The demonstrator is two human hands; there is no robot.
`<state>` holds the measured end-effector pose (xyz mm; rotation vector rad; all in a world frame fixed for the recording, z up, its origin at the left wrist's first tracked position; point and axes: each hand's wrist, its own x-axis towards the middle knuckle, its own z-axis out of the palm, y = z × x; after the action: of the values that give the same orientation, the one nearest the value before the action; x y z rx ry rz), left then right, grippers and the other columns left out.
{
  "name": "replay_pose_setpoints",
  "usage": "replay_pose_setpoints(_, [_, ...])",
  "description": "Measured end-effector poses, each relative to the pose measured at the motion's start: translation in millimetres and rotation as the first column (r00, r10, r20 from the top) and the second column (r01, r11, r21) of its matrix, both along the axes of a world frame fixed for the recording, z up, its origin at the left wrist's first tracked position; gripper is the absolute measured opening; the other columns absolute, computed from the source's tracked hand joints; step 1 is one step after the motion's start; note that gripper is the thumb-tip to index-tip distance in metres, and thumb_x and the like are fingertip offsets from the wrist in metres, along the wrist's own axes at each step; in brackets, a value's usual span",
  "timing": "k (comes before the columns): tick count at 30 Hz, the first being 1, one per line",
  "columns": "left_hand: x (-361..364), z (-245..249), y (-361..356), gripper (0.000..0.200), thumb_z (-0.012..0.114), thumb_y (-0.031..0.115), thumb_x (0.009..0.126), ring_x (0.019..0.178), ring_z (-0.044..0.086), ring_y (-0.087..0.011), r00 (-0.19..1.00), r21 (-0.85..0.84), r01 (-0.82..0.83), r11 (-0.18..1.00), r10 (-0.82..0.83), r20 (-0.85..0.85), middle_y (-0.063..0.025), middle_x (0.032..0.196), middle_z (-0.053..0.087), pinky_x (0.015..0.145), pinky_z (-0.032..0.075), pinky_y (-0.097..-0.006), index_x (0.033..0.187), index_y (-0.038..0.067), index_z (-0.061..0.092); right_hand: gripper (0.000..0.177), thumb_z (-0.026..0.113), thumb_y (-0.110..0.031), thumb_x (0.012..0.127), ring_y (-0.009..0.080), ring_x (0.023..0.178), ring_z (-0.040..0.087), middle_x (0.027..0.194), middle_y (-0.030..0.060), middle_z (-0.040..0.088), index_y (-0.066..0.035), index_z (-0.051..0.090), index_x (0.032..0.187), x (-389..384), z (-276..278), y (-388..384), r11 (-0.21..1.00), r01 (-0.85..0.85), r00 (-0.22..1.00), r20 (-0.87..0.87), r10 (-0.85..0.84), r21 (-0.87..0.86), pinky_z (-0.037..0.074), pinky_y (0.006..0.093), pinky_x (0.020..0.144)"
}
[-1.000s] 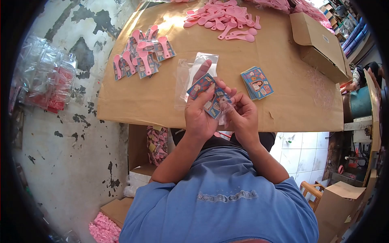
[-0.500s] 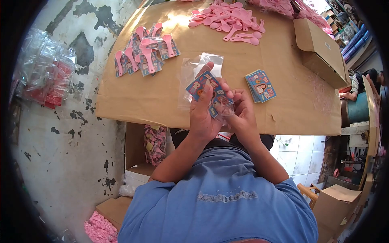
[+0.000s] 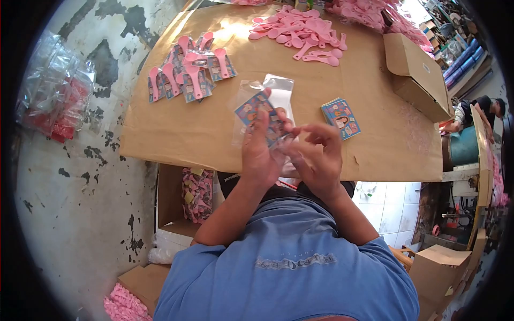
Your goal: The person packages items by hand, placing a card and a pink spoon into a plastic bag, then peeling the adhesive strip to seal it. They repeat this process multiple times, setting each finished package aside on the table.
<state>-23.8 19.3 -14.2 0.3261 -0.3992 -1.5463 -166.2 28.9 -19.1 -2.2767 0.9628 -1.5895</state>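
Note:
My left hand (image 3: pixel 259 152) holds a blue printed card (image 3: pixel 250 108), thumb across its face, above the near middle of the table. Clear plastic shows around the card's lower end. My right hand (image 3: pixel 320 158) is just to the right, fingers curled and blurred at the plastic; what they grip is too smeared to tell. Behind the card lie clear plastic bags (image 3: pixel 279 88). A stack of blue cards (image 3: pixel 341 119) rests to the right. At the left are several cards with pink spoons (image 3: pixel 194 83) on them. Loose pink spoons (image 3: pixel 300 27) are heaped at the back.
A cardboard box (image 3: pixel 417 77) stands on the brown-covered table (image 3: pixel 176 131) at the right. Plastic packs (image 3: pixel 56 88) hang by the left wall. Below the table edge is a box with a bag of pink items (image 3: pixel 198 195). Another person (image 3: pixel 484 109) is at the far right.
The fingers of my right hand have lifted and spread somewhat from the card's lower right side. The card in my left hand has shifted slightly left. The whole view has shifted a little.

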Motion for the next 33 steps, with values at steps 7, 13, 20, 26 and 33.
replay_pose_setpoints(7, [56.1,-22.6,-8.7,0.044,0.06,0.037,0.107,0.088,0.06,-0.0131,0.982,0.08,-0.095,0.992,0.106,-0.159,-0.0041,0.099,0.06,0.087,0.054,-0.0313,0.142,0.011,0.053,0.017,0.079,-0.006,0.084,0.025,0.091,0.063,0.109,0.0095,0.068,-0.008,0.076,0.101,-38.6,23.8,-9.9,0.987,-0.068,0.996,-0.054,0.077,0.147,0.051,0.0366,0.073])
replay_pose_setpoints(13, [43.4,2.9,12.0,0.054,0.056,0.05,0.106,0.092,0.061,-0.0167,0.991,0.155,-0.112,0.981,0.122,-0.059,-0.0075,0.105,0.063,0.09,0.054,-0.0363,0.143,0.01,0.054,0.028,0.069,-0.011,0.091,0.0283,0.104,0.065,0.118,0.0137,0.069,-0.005,0.07,0.118,-68.5,57.0,-120.9,0.965,0.108,0.935,-0.354,-0.016,0.24,0.052,0.0411,0.086])
replay_pose_setpoints(20, [22.8,-2.1,22.0,0.065,0.049,0.058,0.106,0.097,0.061,-0.018,0.989,0.111,0.037,0.993,-0.052,0.139,-0.0059,0.109,0.063,0.097,0.051,-0.0429,0.147,0.008,0.049,0.033,0.068,-0.012,0.087,0.0322,0.115,0.063,0.117,0.0124,0.069,-0.007,0.067,0.12,-64.7,-23.8,-253.4,0.965,0.222,0.664,-0.703,-0.254,-0.139,0.05,0.0454,0.098])
replay_pose_setpoints(26, [49.2,-12.9,32.6,0.064,0.055,0.056,0.104,0.098,0.061,-0.0165,0.986,0.111,-0.118,0.987,0.104,0.128,-0.0045,0.106,0.061,0.096,0.052,-0.0369,0.146,0.008,0.049,0.013,0.066,-0.011,0.088,0.0307,0.106,0.065,0.107,0.0135,0.068,-0.004,0.07,0.098,-62.8,-15.3,-233.9,0.985,0.139,0.73,-0.662,-0.172,-0.102,0.055,0.0424,0.088])
replay_pose_setpoints(33, [51.5,-16.6,26.3,0.066,0.051,0.059,0.105,0.093,0.06,-0.0164,0.995,0.097,-0.084,0.992,0.078,0.065,-0.0049,0.104,0.06,0.096,0.052,-0.0379,0.147,0.008,0.048,0.015,0.068,-0.008,0.094,0.0292,0.087,0.067,0.1,0.014,0.066,0.0,0.071,0.107,-89.7,53.4,-184.3,0.978,0.197,0.973,-0.108,-0.204,-0.074,0.055,0.0384,0.078])
